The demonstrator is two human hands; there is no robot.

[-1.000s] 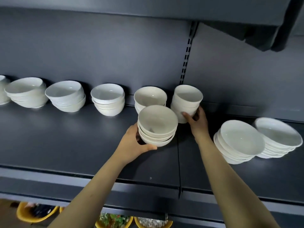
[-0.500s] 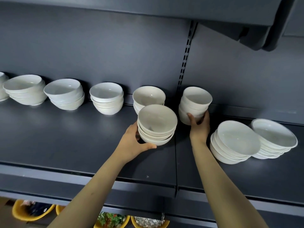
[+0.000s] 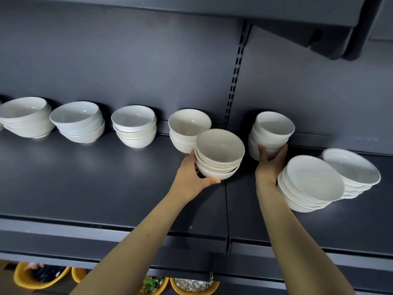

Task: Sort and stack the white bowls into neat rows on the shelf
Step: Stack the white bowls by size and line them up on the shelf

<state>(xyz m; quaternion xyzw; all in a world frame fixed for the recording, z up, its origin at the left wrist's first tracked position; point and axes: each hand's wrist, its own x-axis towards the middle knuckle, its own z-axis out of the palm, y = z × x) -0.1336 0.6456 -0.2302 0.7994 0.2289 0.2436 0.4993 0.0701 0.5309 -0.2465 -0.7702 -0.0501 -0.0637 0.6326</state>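
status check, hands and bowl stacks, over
Left hand grips front stack of small white ceramic bowls. Right hand grips tilted rear stack of small white bowls. Stack of wide shallow white bowls crowds right wrist.

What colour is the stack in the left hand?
Off-white, slightly creamy stack in the left hand; head view.

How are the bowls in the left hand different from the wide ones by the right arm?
The deep stack has small, deep bowls; the wide stack has broader, shallower ones. The left hand grips the deep stack; no hand grips the wide stack, since the right hand holds the back stack. The deep stack looks creamier, the wide stack whiter. Both are nested bowls on the shelf.
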